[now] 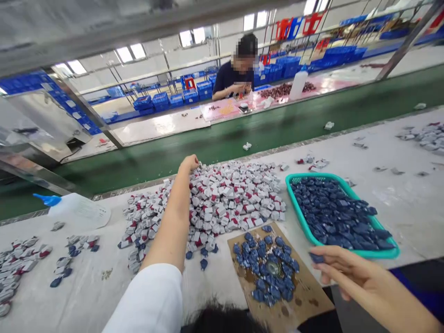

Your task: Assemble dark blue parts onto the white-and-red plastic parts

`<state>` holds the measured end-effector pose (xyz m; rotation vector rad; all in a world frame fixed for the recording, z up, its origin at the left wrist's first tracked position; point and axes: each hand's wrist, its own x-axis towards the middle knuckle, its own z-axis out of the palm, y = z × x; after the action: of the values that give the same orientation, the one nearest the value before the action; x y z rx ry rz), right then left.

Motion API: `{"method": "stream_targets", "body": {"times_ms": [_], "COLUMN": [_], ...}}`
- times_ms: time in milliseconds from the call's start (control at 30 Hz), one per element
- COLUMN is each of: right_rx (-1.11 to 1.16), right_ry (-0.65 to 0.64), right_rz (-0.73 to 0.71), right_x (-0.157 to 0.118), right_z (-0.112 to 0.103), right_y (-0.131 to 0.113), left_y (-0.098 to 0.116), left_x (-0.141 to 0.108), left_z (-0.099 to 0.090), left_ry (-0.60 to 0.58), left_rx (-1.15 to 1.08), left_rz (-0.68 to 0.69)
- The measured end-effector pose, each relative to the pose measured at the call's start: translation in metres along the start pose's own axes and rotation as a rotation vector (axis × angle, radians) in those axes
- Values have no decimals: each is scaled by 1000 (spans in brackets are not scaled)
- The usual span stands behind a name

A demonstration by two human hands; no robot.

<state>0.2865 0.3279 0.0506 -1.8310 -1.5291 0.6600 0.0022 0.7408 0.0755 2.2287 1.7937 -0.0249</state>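
Note:
My left arm stretches across a large heap of small grey-and-red plastic pieces [236, 194]. My left hand [189, 162] is at the heap's far edge with its fingers curled closed; what they hold, if anything, is hidden. Near the front right, my right hand [350, 273] pinches a small dark blue plastic piece [316, 257] between thumb and fingers. That piece is just beside the near corner of a teal basket [294, 203] full of dark blue pieces [329, 210]. Left of my right hand lies a brown board [301, 303] with wet-looking blue pieces [274, 273] scattered on it.
A white bottle with a blue spout [79, 210] lies tilted on the left of the table. More grey pieces [21, 263] spread along the left edge. Beyond the table runs a green conveyor belt [222, 138] with a few pieces on it. Across it sits a co-worker [234, 76].

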Motion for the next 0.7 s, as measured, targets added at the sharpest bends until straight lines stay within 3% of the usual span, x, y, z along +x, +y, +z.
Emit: {"method": "stream_targets", "body": {"times_ms": [67,200,267,367,467,567,700], "right_rx": [77,-33,-80,-135,-199,-326,-509], "right_ry": [-140,-83,-82,-174,-307,-376,-440], "right_rz": [-74,-345,-442,-520,-530,-588,-689], "right_x": [-4,2,5,5,5,7,14], "right_z": [17,43,51,57,58,57,56], "right_y": [-16,-32,-29,-19,-8,-3,-6], "left_y": [-2,-7,-11,-14,-8,3,25], "left_x": [-3,-22,-49,-120,-207,-283,-343], "left_z": [-4,-21,-28,-21,10,57,116], "left_ry": [50,153,243,427,443,353,308], "left_rx": [-4,-64,-241,-718,-1030,-1216,-1523], "left_rz": [-1,21,83,220,221,83,-231]}}
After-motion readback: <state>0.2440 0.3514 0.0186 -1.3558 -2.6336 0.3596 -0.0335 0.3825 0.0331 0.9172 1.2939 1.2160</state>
